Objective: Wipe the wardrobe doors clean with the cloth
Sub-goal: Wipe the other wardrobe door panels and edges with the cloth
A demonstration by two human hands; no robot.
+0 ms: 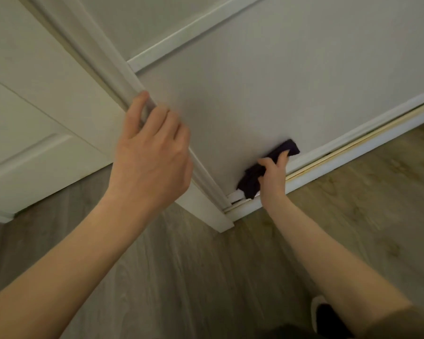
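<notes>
Door: the white wardrobe door (255, 81) fills the upper frame, seen from above at a steep slant, with a thin white moulding strip (194, 33) crossing it higher up.
Rag: the dark cloth (251, 179) lies bunched against the lowest part of the door panel, close to its bottom left corner and just above the bottom rail.
Right grip: my right hand (273, 174) grasps the cloth, fingers curled over its upper fold, and holds it flat to the panel; dark ends stick out on either side of my hand.
Left grip: my left hand (152, 152) clasps the door's raised side edge (118, 74) well above the cloth, fingertips hooked over the moulding, back of the hand toward the camera.
Arms: both are bare and reach forward and down from the bottom of the frame.
Track: a white floor track (353, 152) with a pale strip runs along the foot of the door, just below my right hand.
Neighbour: a white panelled door (34, 106) stands to the left of the wardrobe.
Floor: grey-brown wood-grain boards (181, 265) spread beneath my arms.
Foot: a black-and-white shoe (322, 311) shows near my right forearm, partly hidden by it.
</notes>
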